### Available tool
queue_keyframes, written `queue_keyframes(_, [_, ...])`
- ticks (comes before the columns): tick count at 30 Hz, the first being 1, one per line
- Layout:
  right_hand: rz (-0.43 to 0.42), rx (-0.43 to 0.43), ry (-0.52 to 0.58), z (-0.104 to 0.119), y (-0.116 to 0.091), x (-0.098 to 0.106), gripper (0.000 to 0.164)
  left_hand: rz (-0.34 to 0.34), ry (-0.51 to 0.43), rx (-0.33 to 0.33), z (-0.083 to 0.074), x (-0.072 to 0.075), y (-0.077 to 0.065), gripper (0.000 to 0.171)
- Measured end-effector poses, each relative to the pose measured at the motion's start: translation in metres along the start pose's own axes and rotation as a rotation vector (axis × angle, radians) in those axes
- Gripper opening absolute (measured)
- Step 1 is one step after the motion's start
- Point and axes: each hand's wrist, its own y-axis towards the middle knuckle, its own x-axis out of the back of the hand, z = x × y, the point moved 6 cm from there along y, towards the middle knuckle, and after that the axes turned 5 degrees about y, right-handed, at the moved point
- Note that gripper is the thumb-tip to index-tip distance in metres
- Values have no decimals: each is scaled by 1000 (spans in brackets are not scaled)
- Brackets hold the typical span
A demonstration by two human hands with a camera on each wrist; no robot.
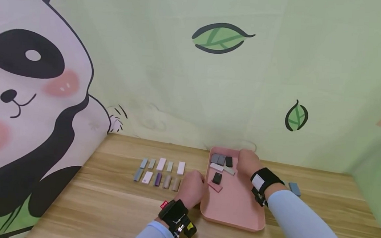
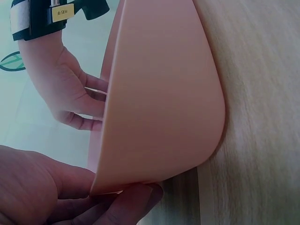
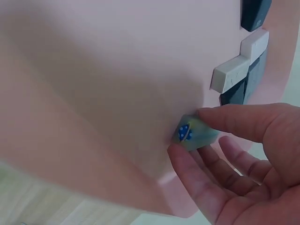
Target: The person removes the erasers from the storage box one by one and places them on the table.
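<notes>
A pink tray [image 1: 234,212] lies on the wooden table. My left hand [image 1: 191,188] pinches the tray's wall near a corner; in the left wrist view the thumb and fingers [image 2: 136,201] are on either side of the rim. My right hand [image 1: 248,162] is inside the tray's far right part. Between its thumb and index finger it holds a small pale green block [image 3: 204,135] with a blue dotted print. Beside that hand in the tray are dark grey blocks [image 1: 220,159], a white block [image 1: 216,167], a black block [image 1: 217,178] and a pink block [image 1: 215,186].
Left of the tray stand two rows of small blocks, among them a purple block [image 1: 157,179] and a white block [image 1: 147,177]. A blue block [image 1: 294,188] lies to the tray's right, beyond the right wrist. A printed cloth wall [image 1: 167,77] rises behind the table.
</notes>
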Motion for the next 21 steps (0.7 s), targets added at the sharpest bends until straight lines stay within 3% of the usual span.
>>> queue_keyframes(10, [1, 95, -78, 6, -12, 2, 13, -2, -2, -16, -2, -1, 0, 32])
queue_keyframes(15, [17, 80, 19, 6, -18, 8, 12, 5, 0, -12, -3, -1, 0, 26])
queue_keyframes(21, [-4, 78, 113, 7, -32, 29, 21, 6, 4, -1, -3, 1, -1, 26])
